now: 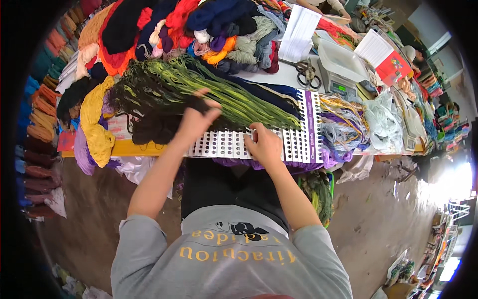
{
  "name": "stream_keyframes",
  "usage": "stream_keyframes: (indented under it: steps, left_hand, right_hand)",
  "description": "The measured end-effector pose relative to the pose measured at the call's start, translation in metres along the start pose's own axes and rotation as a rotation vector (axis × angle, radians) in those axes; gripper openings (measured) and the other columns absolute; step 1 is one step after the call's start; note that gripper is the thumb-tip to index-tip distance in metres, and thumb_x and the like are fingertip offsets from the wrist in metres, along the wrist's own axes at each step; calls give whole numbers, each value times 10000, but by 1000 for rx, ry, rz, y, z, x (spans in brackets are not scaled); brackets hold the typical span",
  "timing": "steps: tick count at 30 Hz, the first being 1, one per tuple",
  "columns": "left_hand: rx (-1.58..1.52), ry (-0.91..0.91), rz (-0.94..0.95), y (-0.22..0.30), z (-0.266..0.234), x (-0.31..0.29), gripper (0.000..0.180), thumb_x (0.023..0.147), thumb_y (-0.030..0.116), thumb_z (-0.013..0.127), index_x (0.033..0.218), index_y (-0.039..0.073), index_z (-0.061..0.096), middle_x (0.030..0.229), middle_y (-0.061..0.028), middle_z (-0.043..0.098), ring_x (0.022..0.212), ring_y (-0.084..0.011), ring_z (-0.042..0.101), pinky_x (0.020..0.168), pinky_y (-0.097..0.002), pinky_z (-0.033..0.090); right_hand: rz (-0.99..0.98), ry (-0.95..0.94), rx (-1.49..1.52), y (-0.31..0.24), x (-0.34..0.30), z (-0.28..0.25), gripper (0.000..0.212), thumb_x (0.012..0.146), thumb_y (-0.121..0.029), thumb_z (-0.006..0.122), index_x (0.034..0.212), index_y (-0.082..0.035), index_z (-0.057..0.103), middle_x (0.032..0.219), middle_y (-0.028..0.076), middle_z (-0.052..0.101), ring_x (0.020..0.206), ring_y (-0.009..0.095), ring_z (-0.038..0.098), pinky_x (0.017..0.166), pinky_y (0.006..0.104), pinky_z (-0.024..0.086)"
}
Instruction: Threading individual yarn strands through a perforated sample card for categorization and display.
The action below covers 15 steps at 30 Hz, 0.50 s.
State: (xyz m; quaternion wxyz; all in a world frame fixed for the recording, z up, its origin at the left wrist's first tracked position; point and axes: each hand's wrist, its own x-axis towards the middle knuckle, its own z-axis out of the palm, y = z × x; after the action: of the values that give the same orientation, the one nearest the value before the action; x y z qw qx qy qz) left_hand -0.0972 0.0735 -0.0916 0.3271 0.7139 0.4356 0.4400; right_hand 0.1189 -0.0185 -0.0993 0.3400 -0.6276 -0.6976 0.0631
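Note:
My left hand [196, 122] is closed around a hank of dark brown yarn [199, 103], above the row of strands. My right hand [265, 145] rests over white punched thread cards [219, 144], its fingers curled at one card's upper part; what they grip, if anything, is hidden. Long green yarn strands [234, 102] lie fanned from the cards toward the upper left, over dark navy strands [266, 90]. More dark brown yarn [154, 129] is spread left of my left hand. A white card with a purple strip [311, 127] stands at the row's right end.
Heaped yarn hanks [219, 20] fill the table's back; a yellow hank [97, 122] hangs over its left edge. Black-handled scissors [306, 74] lie beside a digital scale [341, 89] with a clear tray [341, 60]. Another person's hand [344, 14] shows at the far side.

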Motion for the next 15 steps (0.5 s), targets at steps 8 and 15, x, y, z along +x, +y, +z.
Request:
stream_keyframes:
  steps: [8,15]
  left_hand:
    - [441,-298,-56,22,37,-19,151,763,73,634,885,115,556,1221,-72,493,800,-297,598,680,-392,452]
    - [40,25,206,-22,43,-13,177,886,185,554,998,49,559,867,-97,590,698,-264,597,657,-369,462]
  right_hand:
    - [51,3,19,0,4,-1,251,696,-241,669,887,-121,558,609,16,544,560,229,563,500,358,425]
    - [7,30,83,0,1,2,278,696,-255,662,921,-106,596,627,53,581,597,254,592,534,381,453]
